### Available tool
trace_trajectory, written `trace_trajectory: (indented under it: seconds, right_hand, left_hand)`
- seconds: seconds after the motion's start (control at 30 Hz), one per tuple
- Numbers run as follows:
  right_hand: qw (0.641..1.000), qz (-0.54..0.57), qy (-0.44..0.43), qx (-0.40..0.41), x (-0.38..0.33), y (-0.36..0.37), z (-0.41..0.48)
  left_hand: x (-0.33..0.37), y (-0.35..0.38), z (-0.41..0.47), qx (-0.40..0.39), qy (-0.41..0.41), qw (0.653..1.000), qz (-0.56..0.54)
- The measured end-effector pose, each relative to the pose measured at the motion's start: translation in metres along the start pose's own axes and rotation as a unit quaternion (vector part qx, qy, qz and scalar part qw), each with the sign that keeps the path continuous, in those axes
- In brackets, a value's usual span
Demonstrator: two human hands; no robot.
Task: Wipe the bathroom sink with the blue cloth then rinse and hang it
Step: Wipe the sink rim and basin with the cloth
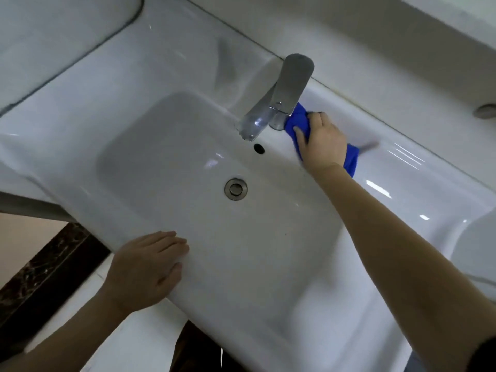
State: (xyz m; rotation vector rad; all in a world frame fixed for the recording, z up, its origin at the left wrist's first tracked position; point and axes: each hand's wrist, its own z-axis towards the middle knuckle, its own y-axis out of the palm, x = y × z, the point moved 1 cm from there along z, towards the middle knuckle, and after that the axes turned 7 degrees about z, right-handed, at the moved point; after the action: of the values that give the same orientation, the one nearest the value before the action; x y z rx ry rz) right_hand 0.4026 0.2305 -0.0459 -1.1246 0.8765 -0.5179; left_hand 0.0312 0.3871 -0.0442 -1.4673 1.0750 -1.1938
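Clutching blue cloth [298, 116] in right grip [323, 142], pressed against tap [292, 81] base on sink [161, 157] back ledge. Resting left grip [145, 267] flat, holding nothing, on front rim. Could bump the tap lever and start water early.

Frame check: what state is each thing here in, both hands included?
sink: basin holds no standing water.
faucet: no water visibly running.
drain: uncovered; stopper position unclear.
right hand: fingers curled round the cloth, gripping it.
blue cloth: bunched, pressed against the faucet's base on the back ledge.
left hand: fingers flat, resting on the sink's front rim.
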Motion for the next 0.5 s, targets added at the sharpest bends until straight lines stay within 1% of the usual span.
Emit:
trace_trajectory:
  seconds: [0.07, 0.13, 0.17, 0.27, 0.37, 0.43, 0.5]
  right_hand:
    - [0.999, 0.028, -0.013, -0.030, 0.000, -0.008, -0.008]
    - [0.997, 0.028, -0.022, -0.062, 0.009, -0.020, -0.031]
    - [0.998, 0.017, -0.013, -0.067, 0.019, -0.027, -0.045]
    - [0.999, -0.033, 0.022, -0.034, 0.046, -0.044, -0.076]
    - [0.997, -0.031, 0.066, 0.005, 0.030, -0.023, -0.052]
    - [0.998, -0.003, 0.058, 0.016, 0.000, -0.001, -0.028]
    - [1.000, 0.021, 0.013, 0.016, -0.017, 0.010, -0.020]
  left_hand:
    - [0.001, -0.001, 0.000, -0.009, -0.001, 1.000, 0.005]
    - [0.001, -0.004, 0.000, -0.018, -0.002, 1.000, 0.008]
    - [0.001, -0.005, 0.001, -0.020, -0.002, 1.000, 0.007]
    - [0.001, -0.004, 0.000, -0.015, -0.009, 1.000, -0.001]
    - [0.000, -0.002, 0.001, -0.003, -0.002, 1.000, -0.004]
    - [0.000, -0.001, 0.001, 0.005, 0.005, 1.000, 0.002]
    - [0.000, -0.002, 0.002, 0.005, 0.011, 1.000, 0.007]
